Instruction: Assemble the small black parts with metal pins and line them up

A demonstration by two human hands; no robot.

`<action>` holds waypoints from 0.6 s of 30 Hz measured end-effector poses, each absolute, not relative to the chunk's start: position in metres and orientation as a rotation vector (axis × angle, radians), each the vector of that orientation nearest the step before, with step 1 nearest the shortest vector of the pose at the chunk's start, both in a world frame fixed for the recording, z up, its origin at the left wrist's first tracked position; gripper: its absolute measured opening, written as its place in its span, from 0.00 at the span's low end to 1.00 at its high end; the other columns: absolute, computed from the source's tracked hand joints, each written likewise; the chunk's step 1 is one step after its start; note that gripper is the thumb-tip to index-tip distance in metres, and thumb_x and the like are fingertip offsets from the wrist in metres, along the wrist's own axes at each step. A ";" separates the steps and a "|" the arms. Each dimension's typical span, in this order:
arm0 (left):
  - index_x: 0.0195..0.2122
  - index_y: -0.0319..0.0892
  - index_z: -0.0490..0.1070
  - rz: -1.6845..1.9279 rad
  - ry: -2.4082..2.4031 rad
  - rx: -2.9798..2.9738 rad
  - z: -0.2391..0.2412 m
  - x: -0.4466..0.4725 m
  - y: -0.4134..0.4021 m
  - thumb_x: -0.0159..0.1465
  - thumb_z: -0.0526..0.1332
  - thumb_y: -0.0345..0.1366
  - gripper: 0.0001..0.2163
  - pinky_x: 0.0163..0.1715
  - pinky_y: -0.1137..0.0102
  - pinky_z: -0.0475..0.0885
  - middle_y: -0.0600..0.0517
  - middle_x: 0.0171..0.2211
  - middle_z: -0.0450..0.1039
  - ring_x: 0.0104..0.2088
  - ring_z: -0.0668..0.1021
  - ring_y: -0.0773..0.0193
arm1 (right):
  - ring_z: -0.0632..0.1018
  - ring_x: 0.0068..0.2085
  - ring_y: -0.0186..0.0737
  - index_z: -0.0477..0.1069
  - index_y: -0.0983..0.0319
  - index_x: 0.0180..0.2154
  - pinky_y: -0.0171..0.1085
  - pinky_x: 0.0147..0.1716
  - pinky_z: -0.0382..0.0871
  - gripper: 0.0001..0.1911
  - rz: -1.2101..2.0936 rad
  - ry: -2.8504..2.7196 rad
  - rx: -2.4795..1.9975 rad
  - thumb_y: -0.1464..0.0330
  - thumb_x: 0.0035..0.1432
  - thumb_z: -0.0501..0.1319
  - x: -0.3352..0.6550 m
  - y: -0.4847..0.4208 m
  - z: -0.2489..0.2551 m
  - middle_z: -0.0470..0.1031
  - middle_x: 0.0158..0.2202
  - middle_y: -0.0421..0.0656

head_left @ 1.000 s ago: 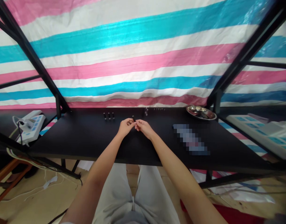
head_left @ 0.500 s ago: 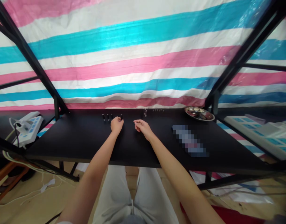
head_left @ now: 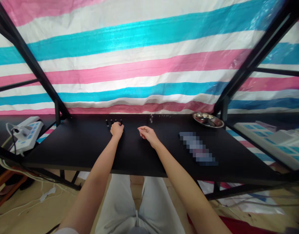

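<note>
My left hand [head_left: 117, 130] is closed around a small black cylinder [head_left: 121, 122] with a pale top, held upright at the right end of a short row. Just left of it, similar black cylinders [head_left: 107, 123] stand on the black table [head_left: 73, 146]; my fingers partly cover the closest ones. My right hand [head_left: 148, 135] hovers over the middle of the table, thumb and fingers pinched together. Whatever it may hold is too small to make out. Beyond that hand lie several small silvery pieces [head_left: 151, 119] in a cluster.
Tiny pale pieces [head_left: 165, 116] form a line near the back edge. A shiny metal plate [head_left: 208, 125] sits at the back right, with a pixelated flat object [head_left: 198, 149] nearer me. White power strips [head_left: 32, 135] lie to the left. Black frame posts [head_left: 234, 78] flank the table.
My left hand has moved left with the black cylinder, bringing it closer to the row. My right hand has stayed nearly in place, still pinched.
</note>
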State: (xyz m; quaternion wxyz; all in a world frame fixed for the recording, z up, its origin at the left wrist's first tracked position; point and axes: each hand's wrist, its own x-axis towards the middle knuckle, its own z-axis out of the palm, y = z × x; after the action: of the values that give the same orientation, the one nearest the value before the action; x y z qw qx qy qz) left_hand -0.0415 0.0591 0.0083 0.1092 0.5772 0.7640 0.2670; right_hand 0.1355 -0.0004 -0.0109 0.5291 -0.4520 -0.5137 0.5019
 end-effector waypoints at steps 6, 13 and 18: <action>0.35 0.44 0.76 0.721 2.263 1.750 0.013 -0.044 0.064 0.52 0.58 0.37 0.11 0.37 0.66 0.69 0.45 0.36 0.76 0.40 0.76 0.53 | 0.62 0.18 0.27 0.69 0.63 0.30 0.32 0.18 0.52 0.18 1.184 -1.252 -1.090 0.55 0.42 0.62 0.135 -0.003 -0.007 0.64 0.17 0.35; 0.35 0.44 0.75 0.661 2.298 1.748 0.015 -0.042 0.064 0.53 0.58 0.37 0.10 0.37 0.65 0.69 0.45 0.37 0.76 0.40 0.76 0.53 | 0.62 0.18 0.27 0.69 0.63 0.30 0.32 0.19 0.53 0.18 1.184 -1.258 -1.084 0.55 0.42 0.62 0.135 -0.004 -0.005 0.64 0.17 0.35; 0.35 0.41 0.75 0.575 2.331 1.800 0.016 -0.043 0.063 0.55 0.57 0.37 0.11 0.37 0.65 0.70 0.43 0.37 0.75 0.40 0.76 0.52 | 0.62 0.18 0.27 0.70 0.63 0.30 0.32 0.19 0.53 0.19 1.168 -1.259 -1.105 0.54 0.42 0.62 0.136 -0.005 -0.004 0.64 0.18 0.35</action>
State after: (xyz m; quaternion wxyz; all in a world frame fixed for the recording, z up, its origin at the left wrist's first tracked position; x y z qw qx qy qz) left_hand -0.0433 0.0626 0.0162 0.0705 0.5984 0.7749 0.1911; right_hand 0.1360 -0.0049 -0.0041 0.5225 -0.4614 -0.5255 0.4879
